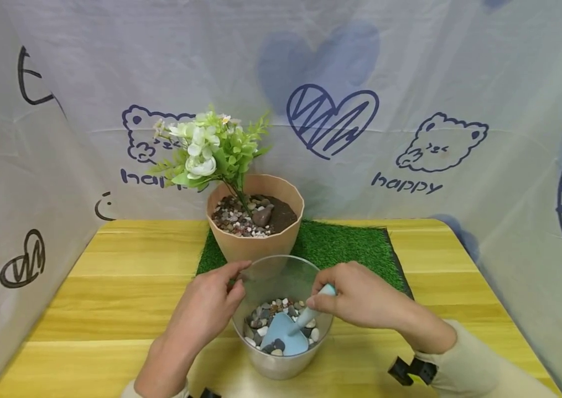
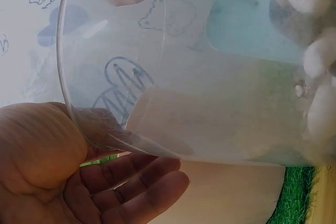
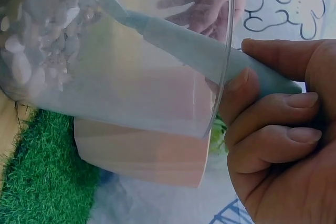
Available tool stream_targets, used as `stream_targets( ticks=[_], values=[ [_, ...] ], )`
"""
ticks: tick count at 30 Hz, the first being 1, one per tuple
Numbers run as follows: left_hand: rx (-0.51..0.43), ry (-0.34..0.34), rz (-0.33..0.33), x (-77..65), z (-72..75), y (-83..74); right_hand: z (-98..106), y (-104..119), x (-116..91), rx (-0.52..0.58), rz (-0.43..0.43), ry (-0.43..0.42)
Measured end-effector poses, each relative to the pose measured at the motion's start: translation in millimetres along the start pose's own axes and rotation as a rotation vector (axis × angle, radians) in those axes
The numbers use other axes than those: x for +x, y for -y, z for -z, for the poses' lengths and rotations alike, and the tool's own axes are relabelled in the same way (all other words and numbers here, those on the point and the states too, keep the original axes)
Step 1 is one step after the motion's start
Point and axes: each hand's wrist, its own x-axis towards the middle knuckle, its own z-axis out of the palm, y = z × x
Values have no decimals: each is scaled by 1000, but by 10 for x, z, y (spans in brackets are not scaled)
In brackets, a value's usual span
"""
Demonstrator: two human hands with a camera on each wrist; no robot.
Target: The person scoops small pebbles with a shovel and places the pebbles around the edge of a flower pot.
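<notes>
A clear plastic container (image 1: 281, 369) with several mixed pebbles (image 1: 263, 314) at its bottom stands at the front of the table. My left hand (image 1: 209, 301) grips its rim on the left side; in the left wrist view the fingers (image 2: 144, 198) lie along the outside of the wall. A light blue trowel (image 1: 286, 333) leans inside the container, its blade down on the pebbles. My right hand (image 1: 360, 293) holds the trowel handle (image 3: 184, 48) at the right rim, with thumb and curled fingers around its end.
Behind the container, an orange-tan pot (image 1: 261, 247) holds soil, pebbles, a larger stone and white artificial flowers (image 1: 201, 149). It stands on a green turf mat (image 1: 345, 249) on the yellow wooden table (image 1: 126, 276). A printed white cloth (image 1: 241, 66) surrounds the table.
</notes>
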Motion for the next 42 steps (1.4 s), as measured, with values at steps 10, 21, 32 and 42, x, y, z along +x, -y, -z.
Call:
stream_targets(
  ticks=[10,21,32,42],
  values=[
    [-2,4,6,-2,12,8,-17,-8,8,58,-30,0],
    [-6,-3,-13,-6,12,14,33,-10,-17,155,-54,-8],
    [-6,4,-10,-4,15,22,40,-64,-52,220,-93,-26],
    [-9,23,15,-1,26,1,55,-127,-71,278,-133,-44]
  ],
)
